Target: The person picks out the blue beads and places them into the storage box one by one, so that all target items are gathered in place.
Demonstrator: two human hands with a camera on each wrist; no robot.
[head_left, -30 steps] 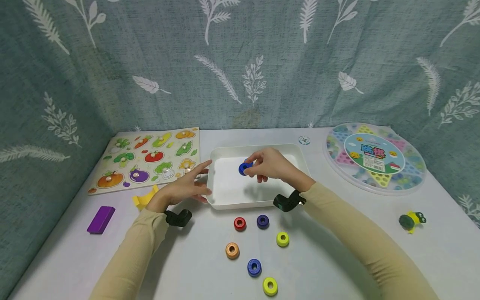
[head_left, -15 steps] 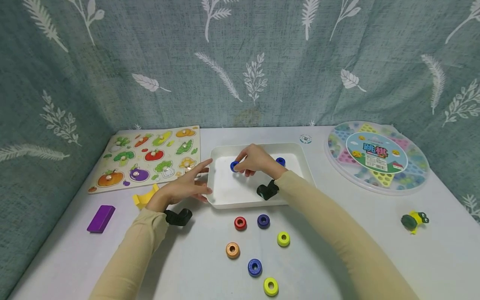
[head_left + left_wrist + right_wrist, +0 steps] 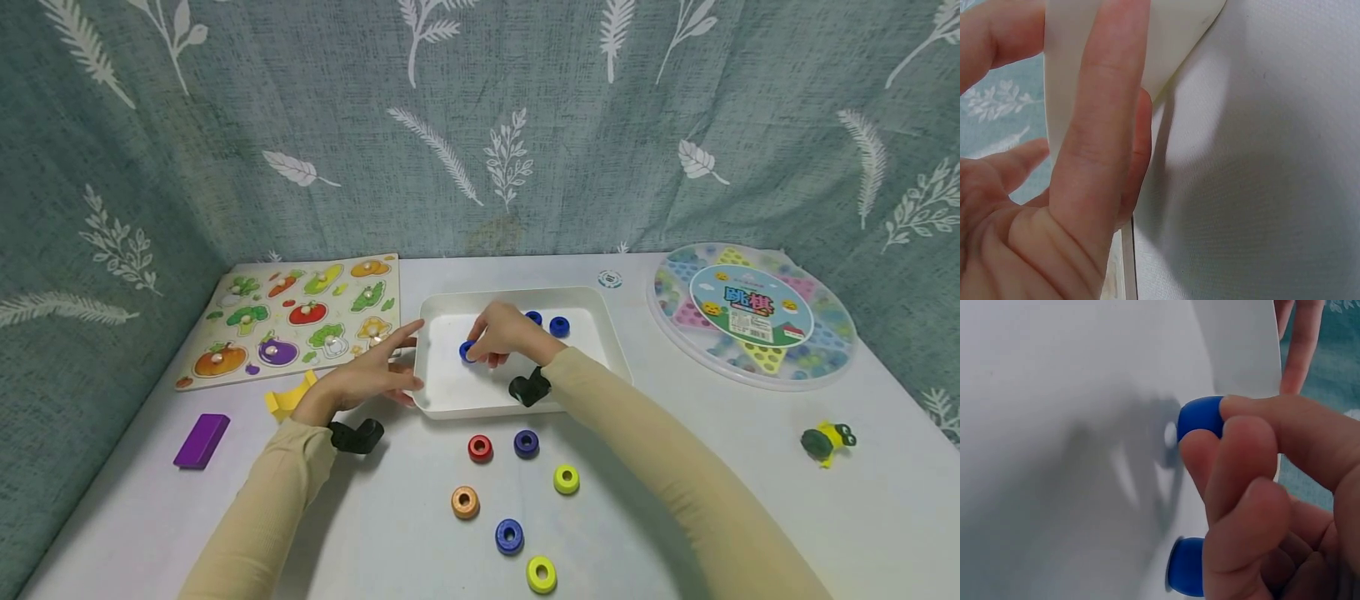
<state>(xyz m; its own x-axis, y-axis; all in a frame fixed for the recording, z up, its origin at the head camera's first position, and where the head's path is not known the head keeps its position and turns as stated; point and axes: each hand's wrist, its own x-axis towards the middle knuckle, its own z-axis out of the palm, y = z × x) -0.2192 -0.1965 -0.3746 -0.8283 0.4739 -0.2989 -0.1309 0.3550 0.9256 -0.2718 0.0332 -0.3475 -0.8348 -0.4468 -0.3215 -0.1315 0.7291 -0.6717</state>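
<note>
My right hand is over the left half of a white rectangular tray. Its thumb and fingertips pinch a blue ring-shaped bead, which the right wrist view shows close over the tray's floor. Two more blue beads, one and another partly behind the hand, lie in the tray's back right part. My left hand rests its spread, fairly straight fingers against the tray's left wall; in the left wrist view the fingers lie along that white wall.
In front of the tray lie several loose beads, among them red, orange and yellow. A vegetable puzzle board, yellow piece and purple block are left. A round board-game case and toy frog are right.
My right hand has carried the blue bead leftward across the tray, then slightly toward me. The blue beads at the tray's back right have come out from behind it. The left hand stays put.
</note>
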